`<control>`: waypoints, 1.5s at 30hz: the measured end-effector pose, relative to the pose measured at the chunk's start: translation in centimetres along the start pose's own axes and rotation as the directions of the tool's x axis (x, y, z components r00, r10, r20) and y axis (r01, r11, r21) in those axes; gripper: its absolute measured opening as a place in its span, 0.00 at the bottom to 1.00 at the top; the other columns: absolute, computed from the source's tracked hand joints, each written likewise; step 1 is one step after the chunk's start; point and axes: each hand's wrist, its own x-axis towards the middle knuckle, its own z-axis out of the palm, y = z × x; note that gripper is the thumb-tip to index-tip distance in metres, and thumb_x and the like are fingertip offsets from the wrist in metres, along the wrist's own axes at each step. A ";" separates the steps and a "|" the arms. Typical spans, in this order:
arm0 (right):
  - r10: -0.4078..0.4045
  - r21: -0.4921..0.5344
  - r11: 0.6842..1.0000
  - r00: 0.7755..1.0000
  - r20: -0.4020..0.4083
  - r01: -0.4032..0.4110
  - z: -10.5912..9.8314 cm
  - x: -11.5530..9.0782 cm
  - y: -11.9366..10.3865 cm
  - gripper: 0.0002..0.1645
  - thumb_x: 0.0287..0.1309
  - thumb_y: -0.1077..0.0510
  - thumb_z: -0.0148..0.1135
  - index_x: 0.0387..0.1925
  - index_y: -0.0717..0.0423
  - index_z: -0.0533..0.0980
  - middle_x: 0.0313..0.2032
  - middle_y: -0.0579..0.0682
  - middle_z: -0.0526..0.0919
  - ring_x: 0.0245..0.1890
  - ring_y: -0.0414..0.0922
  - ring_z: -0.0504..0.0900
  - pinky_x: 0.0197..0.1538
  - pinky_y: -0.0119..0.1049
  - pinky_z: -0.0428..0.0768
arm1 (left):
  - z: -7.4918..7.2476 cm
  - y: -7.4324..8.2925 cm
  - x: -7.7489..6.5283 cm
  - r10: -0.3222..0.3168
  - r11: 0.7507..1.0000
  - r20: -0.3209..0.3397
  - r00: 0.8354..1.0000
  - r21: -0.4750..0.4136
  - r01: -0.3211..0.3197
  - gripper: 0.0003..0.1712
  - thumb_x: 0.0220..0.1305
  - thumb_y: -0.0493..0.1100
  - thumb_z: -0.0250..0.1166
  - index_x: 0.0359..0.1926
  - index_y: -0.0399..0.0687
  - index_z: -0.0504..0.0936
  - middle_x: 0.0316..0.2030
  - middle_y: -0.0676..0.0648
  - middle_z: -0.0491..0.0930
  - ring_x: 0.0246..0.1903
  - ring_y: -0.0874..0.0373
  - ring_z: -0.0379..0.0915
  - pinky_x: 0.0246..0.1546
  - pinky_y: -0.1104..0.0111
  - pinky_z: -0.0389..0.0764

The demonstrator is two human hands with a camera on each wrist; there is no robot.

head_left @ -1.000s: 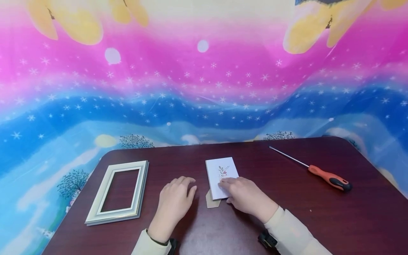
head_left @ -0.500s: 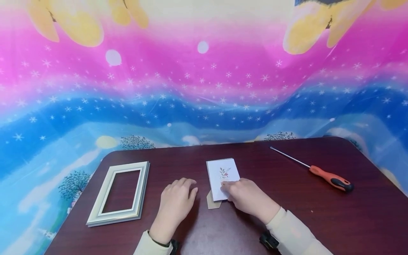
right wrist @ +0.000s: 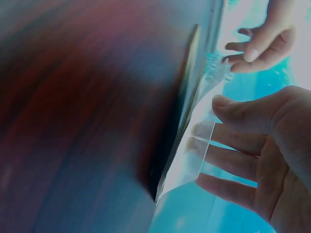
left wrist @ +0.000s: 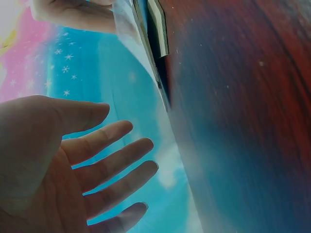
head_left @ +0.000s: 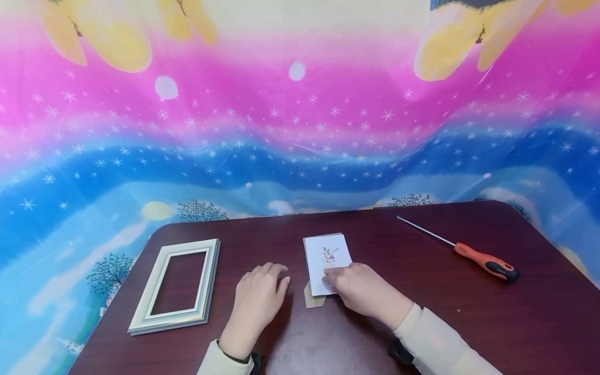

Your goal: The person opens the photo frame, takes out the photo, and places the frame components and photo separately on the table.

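A white printed sheet (head_left: 319,250) with a small floral sprig lies over a thin dark-edged board in the middle of the table. From beneath its near end sticks out a beige tab (head_left: 314,301) with angled corners. My right hand (head_left: 363,289) pinches the sheet's near right edge, thumb on one side and fingers on the other. In the right wrist view the sheet's edge (right wrist: 187,158) curves up from the board, and fingertips show through it. My left hand (head_left: 258,302) hovers left of the sheet, fingers relaxed, holding nothing.
A cream picture frame (head_left: 213,281) with a bare opening lies at the left. At the right is a flathead screwdriver (head_left: 483,260) with an orange and black handle. A patterned cloth (head_left: 300,130) hangs behind the dark red table (head_left: 300,344).
The right thumb, visible at the sheet's edge a second ago, is now hidden below it in the head view. More grey shows along the sheet's left edge. The left hand barely moves.
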 end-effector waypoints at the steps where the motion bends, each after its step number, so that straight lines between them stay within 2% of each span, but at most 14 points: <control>1: -0.009 -0.010 1.000 1.000 0.002 0.009 0.0 0.0 0.1 0.11 0.44 0.66 0.62 0.32 0.52 0.83 0.43 0.47 0.89 0.27 0.42 0.85 0.28 0.41 0.84 | 0.0 0.0 0.0 0.002 1.000 -0.003 1.000 0.000 -0.002 0.13 0.57 0.51 0.63 0.41 0.53 0.85 0.37 0.50 0.87 0.37 0.54 0.80 0.36 0.57 0.83; 8: -0.038 -0.062 0.997 0.999 0.013 0.039 -0.3 -0.8 1.0 0.13 0.45 0.66 0.62 0.36 0.53 0.83 0.43 0.47 0.89 0.22 0.42 0.84 0.23 0.40 0.82 | 0.0 0.2 0.0 0.018 1.000 -0.009 1.000 -0.011 -0.018 0.13 0.58 0.51 0.63 0.41 0.52 0.85 0.37 0.49 0.87 0.37 0.53 0.80 0.37 0.56 0.83; 10: -0.031 -0.064 0.997 1.000 0.005 0.031 -0.5 -1.2 1.4 0.11 0.46 0.65 0.62 0.34 0.53 0.83 0.40 0.47 0.90 0.20 0.42 0.83 0.22 0.40 0.81 | 0.0 0.3 0.1 0.019 1.000 -0.007 1.000 -0.013 -0.019 0.13 0.58 0.51 0.63 0.41 0.52 0.85 0.37 0.50 0.87 0.37 0.54 0.80 0.37 0.56 0.83; 15: -0.009 -0.060 0.998 1.000 0.006 0.010 -0.7 -2.3 2.1 0.10 0.45 0.66 0.63 0.31 0.52 0.83 0.36 0.49 0.90 0.25 0.43 0.84 0.26 0.42 0.83 | 0.1 0.6 0.1 0.026 1.000 0.000 1.000 -0.014 -0.026 0.13 0.58 0.51 0.63 0.41 0.53 0.85 0.37 0.50 0.87 0.38 0.54 0.80 0.38 0.56 0.82; 18: -0.016 -0.073 0.997 1.000 0.003 0.016 -0.6 -2.8 2.4 0.13 0.44 0.66 0.64 0.35 0.52 0.84 0.38 0.51 0.90 0.31 0.44 0.85 0.31 0.42 0.84 | 0.1 0.6 0.0 0.030 0.999 -0.001 1.000 -0.009 -0.030 0.13 0.58 0.51 0.63 0.40 0.53 0.85 0.37 0.50 0.87 0.38 0.54 0.80 0.38 0.56 0.83; 23: -0.021 -0.089 0.996 0.999 -0.025 0.018 -0.2 -3.0 2.5 0.14 0.42 0.66 0.65 0.34 0.52 0.84 0.36 0.50 0.90 0.33 0.43 0.85 0.33 0.41 0.84 | 0.2 0.5 -0.1 0.028 1.000 0.000 1.000 0.000 -0.028 0.12 0.58 0.51 0.63 0.40 0.53 0.85 0.36 0.50 0.87 0.38 0.54 0.80 0.37 0.56 0.83; 30: -0.020 -0.097 0.995 0.999 -0.029 0.017 -0.1 -2.6 2.2 0.13 0.41 0.68 0.64 0.31 0.51 0.84 0.29 0.45 0.88 0.28 0.41 0.82 0.32 0.40 0.84 | 0.1 0.2 -0.2 0.026 1.000 -0.006 1.000 0.006 -0.026 0.12 0.57 0.50 0.63 0.40 0.53 0.85 0.35 0.50 0.87 0.37 0.54 0.80 0.36 0.56 0.83; 35: 0.009 -0.072 0.997 0.999 -0.037 -0.012 -0.4 -2.2 2.0 0.08 0.43 0.66 0.65 0.26 0.51 0.83 0.21 0.44 0.84 0.22 0.40 0.79 0.28 0.39 0.82 | 0.0 0.1 -0.1 0.021 1.000 -0.001 1.000 0.002 -0.021 0.12 0.57 0.50 0.63 0.40 0.53 0.85 0.35 0.50 0.87 0.37 0.54 0.80 0.37 0.56 0.83; 38: 0.035 -0.055 0.998 0.999 -0.038 -0.037 -0.6 -1.7 1.8 0.06 0.44 0.64 0.67 0.27 0.51 0.84 0.22 0.44 0.86 0.23 0.40 0.80 0.30 0.40 0.83 | 0.0 0.2 -0.1 0.019 1.000 0.006 1.000 -0.004 -0.019 0.12 0.58 0.50 0.63 0.40 0.52 0.85 0.36 0.50 0.87 0.37 0.54 0.80 0.37 0.56 0.82; 41: 0.049 -0.042 0.998 0.998 -0.033 -0.051 -0.9 -0.8 1.2 0.09 0.43 0.61 0.68 0.32 0.51 0.85 0.28 0.45 0.89 0.28 0.41 0.83 0.34 0.41 0.84 | 0.0 0.2 -0.1 0.019 1.000 0.008 1.000 -0.006 -0.019 0.12 0.58 0.50 0.63 0.41 0.52 0.85 0.36 0.50 0.87 0.37 0.54 0.80 0.37 0.56 0.82; 45: 0.044 -0.013 0.999 0.998 -0.035 -0.045 -0.8 0.5 -0.1 0.10 0.45 0.58 0.68 0.34 0.51 0.84 0.30 0.45 0.90 0.31 0.41 0.84 0.35 0.42 0.84 | -0.1 0.2 -0.1 0.016 1.000 0.013 1.000 -0.002 -0.016 0.13 0.58 0.50 0.63 0.41 0.53 0.85 0.36 0.51 0.87 0.37 0.54 0.80 0.38 0.56 0.82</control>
